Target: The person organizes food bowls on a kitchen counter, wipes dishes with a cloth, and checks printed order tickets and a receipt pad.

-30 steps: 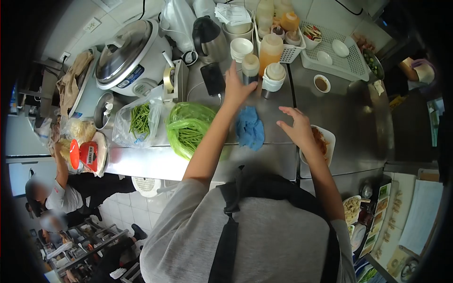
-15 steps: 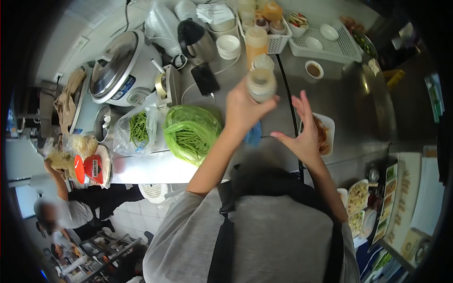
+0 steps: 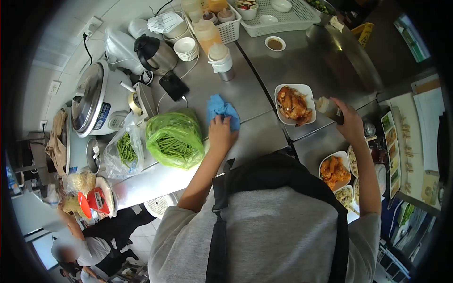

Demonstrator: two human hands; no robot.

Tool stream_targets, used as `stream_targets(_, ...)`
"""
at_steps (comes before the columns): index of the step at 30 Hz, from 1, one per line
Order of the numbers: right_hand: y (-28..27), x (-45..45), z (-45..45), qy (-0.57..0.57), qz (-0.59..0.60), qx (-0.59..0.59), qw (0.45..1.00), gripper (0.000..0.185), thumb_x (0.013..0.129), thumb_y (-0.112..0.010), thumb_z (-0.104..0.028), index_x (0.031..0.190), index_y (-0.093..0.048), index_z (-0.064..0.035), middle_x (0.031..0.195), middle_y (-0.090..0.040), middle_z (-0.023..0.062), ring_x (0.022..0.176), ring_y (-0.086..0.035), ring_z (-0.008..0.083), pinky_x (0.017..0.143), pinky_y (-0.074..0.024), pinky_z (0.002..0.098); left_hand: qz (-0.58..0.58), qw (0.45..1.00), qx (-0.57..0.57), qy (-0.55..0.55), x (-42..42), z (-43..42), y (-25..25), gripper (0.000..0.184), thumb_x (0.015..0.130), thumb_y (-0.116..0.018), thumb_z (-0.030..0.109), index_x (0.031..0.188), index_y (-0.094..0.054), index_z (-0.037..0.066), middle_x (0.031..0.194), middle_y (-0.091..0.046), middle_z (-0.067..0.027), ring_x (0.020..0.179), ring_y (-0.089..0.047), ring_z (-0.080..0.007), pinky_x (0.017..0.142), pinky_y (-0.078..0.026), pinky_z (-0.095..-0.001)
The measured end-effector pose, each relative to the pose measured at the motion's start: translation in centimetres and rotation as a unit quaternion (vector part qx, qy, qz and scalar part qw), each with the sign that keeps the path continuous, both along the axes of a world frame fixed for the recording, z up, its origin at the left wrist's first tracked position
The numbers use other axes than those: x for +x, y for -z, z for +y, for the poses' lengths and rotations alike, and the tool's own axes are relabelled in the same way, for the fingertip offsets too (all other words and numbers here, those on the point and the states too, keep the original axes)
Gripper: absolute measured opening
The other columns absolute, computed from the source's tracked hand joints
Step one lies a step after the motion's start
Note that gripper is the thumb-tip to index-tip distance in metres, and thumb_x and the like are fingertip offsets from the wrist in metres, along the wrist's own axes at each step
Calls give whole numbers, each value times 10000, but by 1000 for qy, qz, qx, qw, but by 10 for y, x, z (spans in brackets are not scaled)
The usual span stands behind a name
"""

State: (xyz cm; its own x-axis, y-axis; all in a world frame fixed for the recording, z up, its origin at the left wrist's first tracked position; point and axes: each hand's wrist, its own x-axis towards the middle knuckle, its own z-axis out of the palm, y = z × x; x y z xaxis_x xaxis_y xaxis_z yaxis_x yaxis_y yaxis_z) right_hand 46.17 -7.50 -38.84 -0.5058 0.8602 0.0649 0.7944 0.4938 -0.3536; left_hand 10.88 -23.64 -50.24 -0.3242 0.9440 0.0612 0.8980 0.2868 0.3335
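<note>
My right hand (image 3: 350, 123) is wrapped round a squeeze bottle (image 3: 325, 106), tilted with its nozzle toward a white square dish (image 3: 281, 119). Glazed brown roast chicken (image 3: 295, 104) lies in that dish; the nozzle is close beside the rim. My left hand (image 3: 222, 136) has its fingers curled on the lower edge of a crumpled blue cloth (image 3: 219, 104) on the steel counter. Left of this hand stands an open green plastic bag (image 3: 188, 123) of green beans.
Behind the cloth stand a white-wrapped bottle (image 3: 220, 63) and a phone (image 3: 173, 86) on a cable. A sauce bowl (image 3: 275, 44) sits at the back. Front right, a dish of orange-red food (image 3: 335, 170) stands near other filled dishes. A rice cooker (image 3: 101, 101) is at left; another person (image 3: 89, 243) works beyond.
The squeeze bottle has passed from my left hand to my right, which has moved right beside the chicken dish. My left hand has come down onto the blue cloth. The whole view has shifted.
</note>
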Motion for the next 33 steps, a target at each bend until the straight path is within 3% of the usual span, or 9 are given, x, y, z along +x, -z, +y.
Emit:
stream_targets(3, 5, 20, 4, -53, -138, -5, 989, 714, 593, -572, 112, 1249, -508, -161, 1093, -602, 98, 992, -548, 341, 858, -447, 412, 2, 999, 40, -7, -4, -6, 16, 394, 694, -708, 163, 1075, -622, 110, 1078, -526, -110, 1007, -498, -330, 818, -484, -419)
stream_targets(6, 15, 28, 18, -92, -189, 52, 976, 699, 609, -545, 132, 1234, -530, -181, 1099, -601, 82, 969, -549, 324, 860, -436, 409, -10, 1000, 19, -1, -13, -3, 18, 393, 674, -733, 178, 1051, -638, 127, 1041, -550, -102, 935, -517, -320, 806, -472, -399)
stream_targets(15, 26, -22, 41, -139, -128, 217, 958, 564, 683, -530, 89, 1166, -591, -195, 1022, -621, 48, 921, -561, 286, 875, -430, 381, -19, 998, 52, -11, -16, -2, 19, 303, 657, -735, 163, 954, -683, 132, 970, -567, -87, 890, -530, -304, 822, -453, -391)
stream_targets(18, 19, -17, 34, -162, -179, 107, 965, 657, 640, -505, 153, 1196, -578, -190, 1099, -614, 72, 1001, -552, 322, 906, -414, 415, -21, 997, 73, -20, -17, -8, 25, 259, 648, -747, 168, 898, -694, 123, 931, -575, -80, 867, -532, -295, 795, -442, -398)
stream_targets(21, 7, -1, 26, -151, -179, 87, 968, 676, 607, -531, 153, 1191, -582, -184, 1095, -615, 84, 973, -562, 338, 887, -428, 418, -25, 996, 78, -27, -23, -12, 29, 232, 629, -762, 166, 845, -695, 115, 889, -579, -72, 849, -530, -289, 764, -431, -402)
stream_targets(24, 5, 9, 33, -91, -118, 10, 989, 707, 572, -571, 139, 1208, -570, -172, 1120, -608, 97, 992, -569, 349, 893, -440, 387, -43, 997, 59, -25, -25, -13, 27, 232, 609, -768, 157, 824, -694, 112, 878, -576, -79, 860, -524, -285, 771, -416, -398)
stream_targets(27, 14, -10, 38, -19, 75, -110, 991, 671, 576, -627, 100, 1201, -563, -135, 1150, -608, 90, 1062, -576, 286, 908, -440, 345, -52, 997, 63, -15, -27, -8, 20, 274, 577, -786, 169, 826, -683, 113, 862, -566, -83, 873, -517, -292, 774, -409, -397)
stream_targets(32, 28, -100, 36, -97, 322, -112, 935, 734, 579, -785, -46, 1245, -481, -95, 1132, -610, 106, 1057, -598, 221, 936, -443, 316, -49, 986, 156, -23, -13, -1, -1, 435, 523, -839, 247, 891, -641, 126, 911, -543, -76, 881, -512, -298, 768, -419, -392)
stream_targets(33, 23, -126, 30, -73, 324, -133, 934, 719, 578, -793, -60, 1225, -482, -83, 1121, -610, 107, 1044, -602, 235, 920, -452, 323, -52, 987, 148, -24, -12, 1, -1, 425, 540, -832, 247, 897, -636, 124, 915, -536, -78, 879, -512, -298, 765, -417, -394)
